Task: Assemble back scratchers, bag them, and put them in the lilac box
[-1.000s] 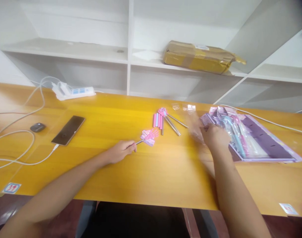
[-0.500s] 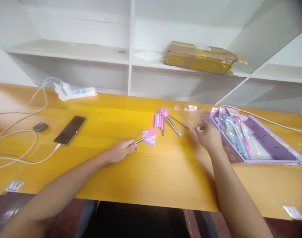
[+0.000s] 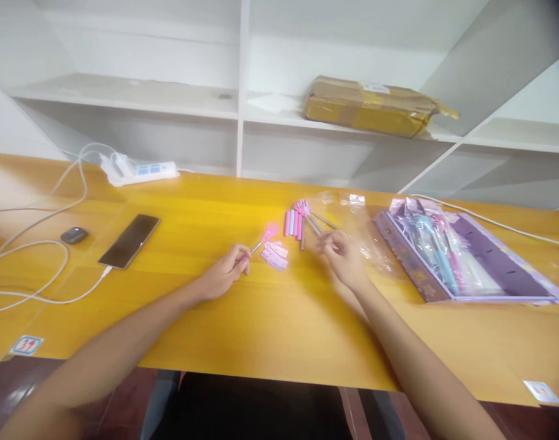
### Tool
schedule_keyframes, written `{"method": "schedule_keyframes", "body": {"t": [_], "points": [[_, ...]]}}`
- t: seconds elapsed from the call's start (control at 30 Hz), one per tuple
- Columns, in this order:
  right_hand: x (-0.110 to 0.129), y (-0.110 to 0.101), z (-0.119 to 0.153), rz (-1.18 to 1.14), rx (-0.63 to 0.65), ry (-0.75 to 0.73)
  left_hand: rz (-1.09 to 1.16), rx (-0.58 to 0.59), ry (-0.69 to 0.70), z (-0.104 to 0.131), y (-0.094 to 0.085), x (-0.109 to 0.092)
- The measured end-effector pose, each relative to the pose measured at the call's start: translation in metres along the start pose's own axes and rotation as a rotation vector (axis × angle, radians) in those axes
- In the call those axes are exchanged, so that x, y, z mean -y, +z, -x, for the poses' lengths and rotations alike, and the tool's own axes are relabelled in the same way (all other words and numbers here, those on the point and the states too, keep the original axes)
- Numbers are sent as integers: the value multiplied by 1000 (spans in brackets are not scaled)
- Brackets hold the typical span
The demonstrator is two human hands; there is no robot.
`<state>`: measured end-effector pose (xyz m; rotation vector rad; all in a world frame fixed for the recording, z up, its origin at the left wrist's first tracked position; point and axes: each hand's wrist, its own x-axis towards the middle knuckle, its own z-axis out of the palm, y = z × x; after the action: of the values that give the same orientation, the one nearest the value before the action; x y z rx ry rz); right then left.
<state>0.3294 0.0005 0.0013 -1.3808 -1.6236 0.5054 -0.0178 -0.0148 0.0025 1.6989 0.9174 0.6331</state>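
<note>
My left hand [image 3: 226,271] is closed around the handle of a back scratcher [image 3: 257,247], which has a metal rod and a pink hand-shaped head. Just below that head lie purple-and-pink paper labels [image 3: 275,256]. My right hand [image 3: 343,256] hovers over the ends of more metal-rod back scratchers [image 3: 313,223] with pink heads. Its fingers are half curled, with a gap beside the thumb, and nothing shows between them. Several pink and blue handle tubes [image 3: 292,223] lie side by side left of those rods.
Clear plastic wrappers [image 3: 368,238] lie between my right hand and a purple box [image 3: 503,244] of bagged items. A phone [image 3: 129,241], a black earbud-like case [image 3: 74,235], white cables and a power strip [image 3: 144,172] are on the left. A taped package [image 3: 371,107] sits on the shelf.
My right hand has come left from the plastic wrappers to the metal rods, its fingers loosening. The back scratcher in my left hand has shifted up and left, uncovering the labels.
</note>
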Motion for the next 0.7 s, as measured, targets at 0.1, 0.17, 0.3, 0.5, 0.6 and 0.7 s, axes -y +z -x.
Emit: {"method": "schedule_keyframes", "body": {"t": [0.1,0.17,0.3,0.5,0.6,0.7], "points": [[16,16,10,-40,34,-31,-26,-2,-31,0,-1,-1],[25,26,17,-76,67,-38,-38,-15,-29,0,-2,-3],[40,45,30,-161,134,-89,-111,-39,27,-1,-2,-7],[68,71,48,-246,317,-265,-101,17,90,1,12,-8],[77,78,51,-256,387,-341,0,-1,114,0,20,-4],[76,84,51,-326,374,-309,78,-44,98,-3,21,1]]}}
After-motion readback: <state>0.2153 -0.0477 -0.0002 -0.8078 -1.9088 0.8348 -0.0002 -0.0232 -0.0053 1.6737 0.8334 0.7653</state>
